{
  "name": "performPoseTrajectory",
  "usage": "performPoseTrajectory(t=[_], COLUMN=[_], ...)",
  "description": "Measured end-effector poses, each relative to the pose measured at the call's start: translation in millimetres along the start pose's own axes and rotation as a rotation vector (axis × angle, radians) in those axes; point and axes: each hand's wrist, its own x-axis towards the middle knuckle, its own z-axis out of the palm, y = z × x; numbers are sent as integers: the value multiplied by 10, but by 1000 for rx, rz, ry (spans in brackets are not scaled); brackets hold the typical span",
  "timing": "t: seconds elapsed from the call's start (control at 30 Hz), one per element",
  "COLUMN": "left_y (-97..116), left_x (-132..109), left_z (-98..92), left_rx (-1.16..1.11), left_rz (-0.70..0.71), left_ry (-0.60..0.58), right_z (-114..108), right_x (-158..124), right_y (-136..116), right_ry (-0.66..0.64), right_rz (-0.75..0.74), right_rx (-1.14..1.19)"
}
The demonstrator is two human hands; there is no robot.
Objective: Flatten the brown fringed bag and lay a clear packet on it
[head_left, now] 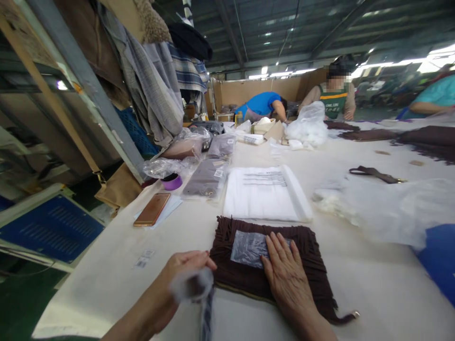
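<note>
A dark brown fringed bag (245, 279) lies flat on the table in front of me. My right hand (289, 274) rests on it, fingers stretched out, partly covering a small clear plastic packet (247, 249) on the bag. At the bag's left edge, my left hand (181, 274) is closed around a round translucent thing that looks like a roll of clear tape (194, 285), blurred by motion. Below it hangs a shiny narrow strip (207, 315); whether it joins the roll, I cannot tell. A strap end with a metal clip (355, 314) sticks out at lower right.
Beyond the bag lies a white plastic-wrapped stack (266, 192). Left are a phone (152, 210), a purple tape roll (171, 182) and bagged goods (206, 177). Right are a brown strap (377, 174) and clear plastic bags (391, 208). Co-workers (334, 97) stand across the table.
</note>
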Motion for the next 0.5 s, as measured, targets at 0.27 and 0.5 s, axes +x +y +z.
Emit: performPoseTrajectory(t=[0.27, 0.5], left_y=[-334, -502], left_x=[558, 646], left_z=[677, 642], left_rx=[937, 1111], left_rz=[818, 1181], left_ry=[63, 247], right_z=[-184, -312], right_x=[-103, -46], right_y=[142, 2], right_ry=[8, 47], right_rz=[342, -78], right_rx=[504, 199])
